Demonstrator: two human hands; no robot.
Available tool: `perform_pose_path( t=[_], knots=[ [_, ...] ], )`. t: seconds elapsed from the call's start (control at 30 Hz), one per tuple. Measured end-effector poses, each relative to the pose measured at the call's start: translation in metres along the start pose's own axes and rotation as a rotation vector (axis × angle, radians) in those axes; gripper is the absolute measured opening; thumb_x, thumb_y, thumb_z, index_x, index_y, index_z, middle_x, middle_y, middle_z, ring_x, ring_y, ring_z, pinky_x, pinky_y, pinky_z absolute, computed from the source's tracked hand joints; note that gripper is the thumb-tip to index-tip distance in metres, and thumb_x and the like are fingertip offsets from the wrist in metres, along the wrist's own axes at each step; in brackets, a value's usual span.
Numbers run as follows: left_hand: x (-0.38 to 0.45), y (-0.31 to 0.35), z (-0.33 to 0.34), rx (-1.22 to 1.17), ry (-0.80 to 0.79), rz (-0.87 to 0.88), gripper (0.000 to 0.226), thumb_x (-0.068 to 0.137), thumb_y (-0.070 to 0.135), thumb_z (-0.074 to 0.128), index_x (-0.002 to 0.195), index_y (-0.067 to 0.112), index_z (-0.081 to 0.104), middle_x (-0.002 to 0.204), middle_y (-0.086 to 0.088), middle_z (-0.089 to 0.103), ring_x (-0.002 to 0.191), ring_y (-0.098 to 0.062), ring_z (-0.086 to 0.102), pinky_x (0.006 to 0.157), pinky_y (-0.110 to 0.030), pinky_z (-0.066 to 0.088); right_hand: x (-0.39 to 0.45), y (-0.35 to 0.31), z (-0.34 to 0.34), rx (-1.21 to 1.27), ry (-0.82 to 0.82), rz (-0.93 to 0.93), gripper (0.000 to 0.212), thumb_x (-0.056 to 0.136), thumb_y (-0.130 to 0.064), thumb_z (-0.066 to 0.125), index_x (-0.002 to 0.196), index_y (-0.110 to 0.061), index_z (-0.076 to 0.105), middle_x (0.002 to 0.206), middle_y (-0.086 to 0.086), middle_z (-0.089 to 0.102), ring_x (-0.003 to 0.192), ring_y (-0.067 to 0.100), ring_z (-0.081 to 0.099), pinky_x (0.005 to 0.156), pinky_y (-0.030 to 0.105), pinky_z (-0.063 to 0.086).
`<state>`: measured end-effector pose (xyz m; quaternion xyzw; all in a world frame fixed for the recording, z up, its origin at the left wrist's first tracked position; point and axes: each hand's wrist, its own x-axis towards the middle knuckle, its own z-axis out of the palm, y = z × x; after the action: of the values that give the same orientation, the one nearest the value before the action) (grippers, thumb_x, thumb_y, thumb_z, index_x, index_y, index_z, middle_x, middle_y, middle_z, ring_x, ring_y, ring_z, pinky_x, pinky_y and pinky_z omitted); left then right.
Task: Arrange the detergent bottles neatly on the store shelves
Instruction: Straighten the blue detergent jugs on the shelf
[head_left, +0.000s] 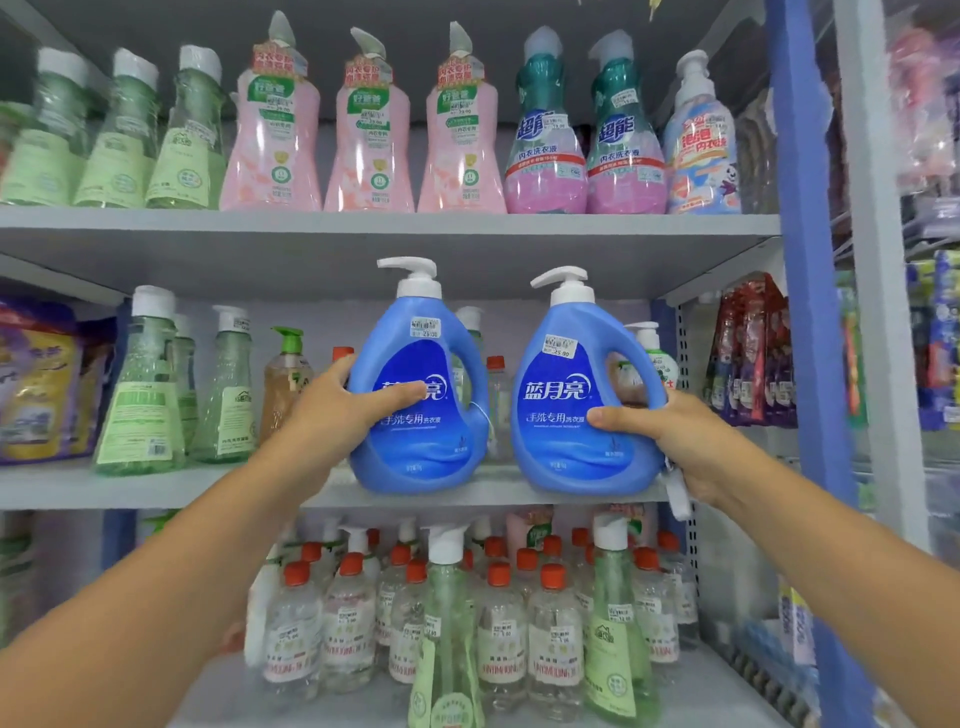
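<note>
Two blue detergent bottles with white pump tops stand upright at the front edge of the middle shelf (156, 486). My left hand (343, 410) grips the left blue bottle (421, 447) from its left side, thumb across the label. My right hand (670, 436) grips the right blue bottle (566, 447) from its right side, below the handle, thumb on the label. Both bottles face forward, a small gap between them.
Green bottles (140, 395) and an amber pump bottle (283, 379) stand left on the middle shelf. Pink bottles (369, 140) line the top shelf. Small red-capped bottles (498, 639) and green pump bottles (447, 639) fill the bottom shelf. A blue upright (810, 260) bounds the right side.
</note>
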<state>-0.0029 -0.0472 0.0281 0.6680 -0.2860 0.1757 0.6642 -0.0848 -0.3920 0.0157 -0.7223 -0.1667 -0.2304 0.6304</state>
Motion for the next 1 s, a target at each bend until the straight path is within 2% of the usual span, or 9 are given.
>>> perform_pose_path(
  t=[0.17, 0.3, 0.4, 0.5, 0.6, 0.67, 0.8, 0.9, 1.0],
  knots=[
    [-0.059, 0.029, -0.046, 0.003, 0.151, 0.013, 0.081, 0.045, 0.059, 0.098, 0.116, 0.032, 0.069, 0.103, 0.005, 0.081, 0.090, -0.021, 0.080, 0.066, -0.034, 0.064, -0.015, -0.012, 0.028, 0.072, -0.131, -0.051, 0.049, 0.065, -0.030, 0.094, 0.110, -0.019, 0.079, 0.112, 0.010, 0.079, 0.101, 0.030, 0.077, 0.077, 0.037, 0.065],
    [-0.117, 0.041, -0.087, 0.058, 0.285, -0.025, 0.064, 0.047, 0.053, 0.100, 0.103, 0.036, 0.075, 0.107, 0.000, 0.081, 0.093, -0.026, 0.080, 0.073, -0.040, 0.065, -0.018, -0.007, 0.079, 0.186, -0.261, -0.047, 0.045, 0.058, -0.032, 0.092, 0.100, -0.022, 0.082, 0.109, 0.012, 0.079, 0.097, 0.031, 0.078, 0.073, 0.035, 0.064],
    [-0.166, 0.046, -0.123, 0.102, 0.366, -0.068, 0.067, 0.045, 0.051, 0.103, 0.103, 0.032, 0.076, 0.110, -0.004, 0.080, 0.096, -0.029, 0.079, 0.074, -0.042, 0.065, -0.022, 0.004, 0.131, 0.273, -0.388, -0.016, 0.052, 0.057, -0.028, 0.095, 0.105, -0.019, 0.080, 0.111, 0.014, 0.078, 0.099, 0.033, 0.077, 0.074, 0.038, 0.065],
    [-0.210, 0.054, -0.165, 0.186, 0.477, -0.106, 0.081, 0.046, 0.051, 0.102, 0.116, 0.025, 0.072, 0.109, -0.003, 0.080, 0.095, -0.029, 0.079, 0.073, -0.040, 0.066, -0.033, 0.016, 0.190, 0.334, -0.494, 0.003, 0.051, 0.061, -0.023, 0.095, 0.109, -0.017, 0.079, 0.113, 0.013, 0.078, 0.100, 0.031, 0.077, 0.072, 0.033, 0.063],
    [-0.252, 0.060, -0.212, 0.237, 0.583, -0.118, 0.077, 0.046, 0.048, 0.098, 0.115, 0.029, 0.071, 0.106, 0.000, 0.081, 0.091, -0.025, 0.080, 0.070, -0.037, 0.065, -0.053, 0.024, 0.257, 0.359, -0.532, 0.026, 0.046, 0.062, -0.024, 0.091, 0.105, -0.016, 0.079, 0.109, 0.011, 0.079, 0.095, 0.028, 0.078, 0.069, 0.028, 0.062],
    [-0.280, 0.064, -0.245, 0.235, 0.611, -0.127, 0.071, 0.048, 0.045, 0.098, 0.113, 0.031, 0.072, 0.106, -0.001, 0.081, 0.092, -0.026, 0.079, 0.067, -0.035, 0.065, -0.068, 0.029, 0.303, 0.388, -0.552, 0.045, 0.041, 0.062, -0.024, 0.091, 0.101, -0.018, 0.081, 0.106, 0.010, 0.080, 0.092, 0.026, 0.079, 0.066, 0.027, 0.062],
    [-0.333, 0.065, -0.323, 0.261, 0.645, -0.153, 0.075, 0.054, 0.046, 0.096, 0.123, 0.029, 0.070, 0.113, -0.002, 0.079, 0.097, -0.027, 0.078, 0.079, -0.043, 0.065, -0.100, 0.036, 0.407, 0.425, -0.593, 0.074, 0.049, 0.061, -0.021, 0.092, 0.108, -0.018, 0.079, 0.111, 0.008, 0.079, 0.098, 0.029, 0.077, 0.078, 0.038, 0.065],
    [-0.368, 0.061, -0.393, 0.256, 0.677, -0.162, 0.078, 0.054, 0.046, 0.096, 0.124, 0.027, 0.069, 0.112, -0.004, 0.079, 0.097, -0.029, 0.078, 0.073, -0.041, 0.065, -0.122, 0.035, 0.487, 0.436, -0.622, 0.065, 0.043, 0.054, -0.020, 0.094, 0.095, -0.027, 0.082, 0.105, 0.004, 0.081, 0.090, 0.022, 0.079, 0.067, 0.027, 0.062],
    [-0.398, 0.057, -0.467, 0.235, 0.693, -0.176, 0.073, 0.057, 0.045, 0.097, 0.123, 0.031, 0.069, 0.114, -0.004, 0.079, 0.098, -0.029, 0.078, 0.071, -0.041, 0.065, -0.138, 0.038, 0.564, 0.418, -0.646, 0.072, 0.047, 0.053, -0.017, 0.100, 0.094, -0.032, 0.082, 0.103, 0.002, 0.081, 0.090, 0.020, 0.079, 0.068, 0.025, 0.061]
  ],
)
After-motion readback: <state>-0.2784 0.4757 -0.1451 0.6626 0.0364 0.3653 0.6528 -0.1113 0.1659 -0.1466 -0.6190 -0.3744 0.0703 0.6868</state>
